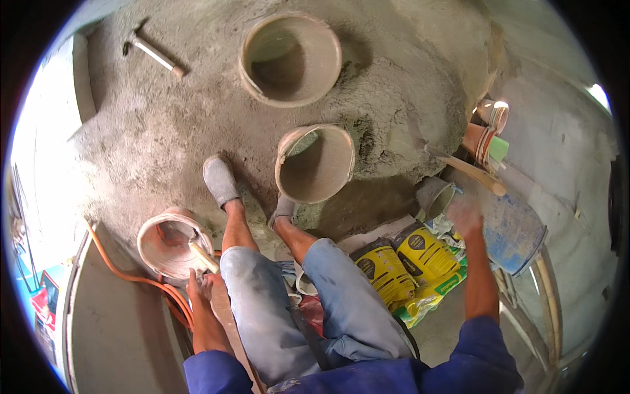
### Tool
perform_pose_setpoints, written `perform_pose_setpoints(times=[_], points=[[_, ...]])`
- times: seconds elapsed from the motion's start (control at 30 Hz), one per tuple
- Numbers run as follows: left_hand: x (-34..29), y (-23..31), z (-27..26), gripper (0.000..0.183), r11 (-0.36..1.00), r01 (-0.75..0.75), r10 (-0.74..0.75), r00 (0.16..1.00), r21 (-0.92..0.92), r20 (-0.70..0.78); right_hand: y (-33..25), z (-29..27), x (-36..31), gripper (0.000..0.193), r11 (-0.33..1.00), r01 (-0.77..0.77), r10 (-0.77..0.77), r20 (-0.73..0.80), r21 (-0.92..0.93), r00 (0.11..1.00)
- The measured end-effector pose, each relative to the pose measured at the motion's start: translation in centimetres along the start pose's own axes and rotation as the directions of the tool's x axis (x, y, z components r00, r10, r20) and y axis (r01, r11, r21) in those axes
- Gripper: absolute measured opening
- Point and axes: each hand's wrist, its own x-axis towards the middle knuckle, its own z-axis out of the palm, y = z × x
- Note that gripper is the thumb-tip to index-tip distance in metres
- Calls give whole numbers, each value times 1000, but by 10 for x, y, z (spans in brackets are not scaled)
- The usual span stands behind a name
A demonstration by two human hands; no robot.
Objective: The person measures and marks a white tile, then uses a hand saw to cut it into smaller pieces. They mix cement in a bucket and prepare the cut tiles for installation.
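Note:
My left hand (199, 287) is at the lower left, fingers apart. Just beyond it a pale tool handle (204, 257) leans out of a mortar-stained bucket (148, 244). My right hand (464, 217) is raised on the right and smeared by motion, so its fingers do not show. It is nearest to a blue drum (522, 230) and a small grey bucket (435, 197) lying tilted. A wooden handle (474, 173) reaches out from the wet mortar heap (417, 105) beyond that hand. In front of my feet stands a mortar-coated bucket (315, 190).
A larger bucket (292, 98) sits farther off, and a hammer (154, 55) lies on the rough floor at the far left. Yellow-and-black bags (387, 272) lie beside my right leg. An orange hose (115, 268) curls around the left bucket. Stacked pots (478, 141) stand against the right wall.

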Motion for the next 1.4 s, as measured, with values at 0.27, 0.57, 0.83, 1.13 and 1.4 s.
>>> perform_pose_setpoints(times=[0.27, 0.57, 0.83, 1.13, 1.4], points=[[-167, 123, 12, 46, 657, -722, 731, 681, 217, 53, -66, 151, 39, 50, 916, -128, 183, 114, -379, 976], [-411, -88, 301, 81, -531, -831, -315, 11, -166, 949, 173, 149, 144, 29, 945, -232, 229, 42, 232, 973], [-404, -321, 281, 69, -559, -769, -70, 415, 309, 907, 86, 89, 121, 20, 939, -150, 77, 236, 310, 969], [-465, -332, 500, 46, -414, -873, 156, 210, 257, 965, -131, 98, 219, 18, 949, 275, -293, 105, 158, 950], [-537, -293, 422, 68, -280, -842, -2, 480, 460, 877, -7, 155, 234, 16, 987, -126, 148, 275, -98, 950]])
